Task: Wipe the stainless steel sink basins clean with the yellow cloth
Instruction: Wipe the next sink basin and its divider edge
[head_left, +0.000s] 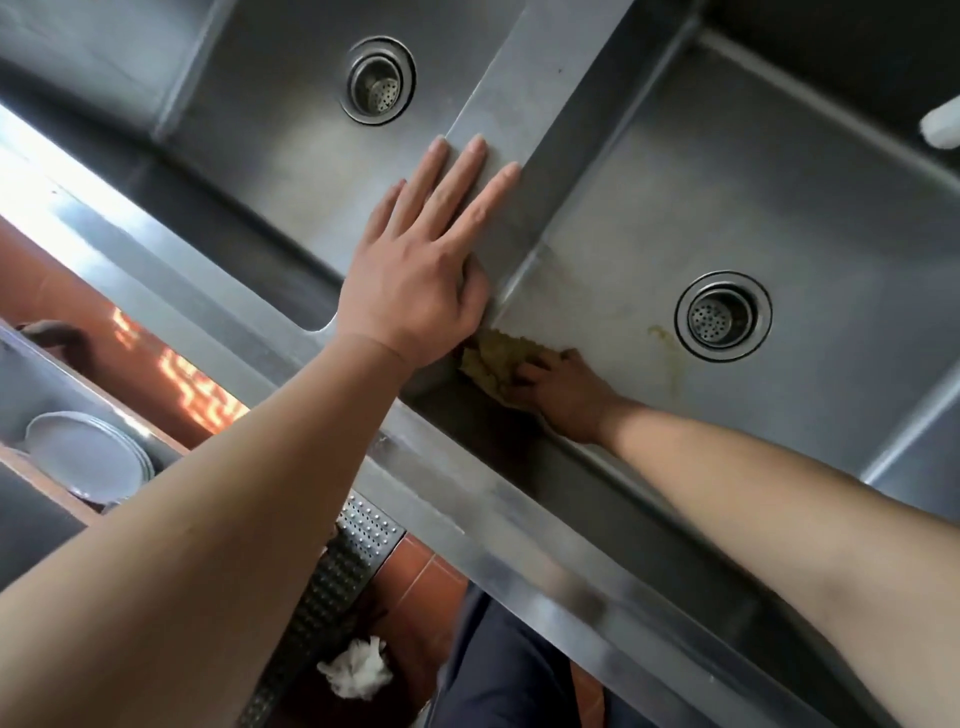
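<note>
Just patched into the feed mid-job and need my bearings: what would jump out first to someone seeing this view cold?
The two bare arms reaching in: the left hand lies flat, fingers spread, on the steel divider between the two basins, while the right hand presses the yellow cloth into the near left corner of the right basin. Next, a yellowish smear on that basin's floor beside its drain.

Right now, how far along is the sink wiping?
Done: nothing looks clearly finished. In hand: the right hand presses the cloth into the right basin's near corner, while the left hand rests flat on the divider. Left: a yellowish streak beside the drain, and the left basin.
</note>
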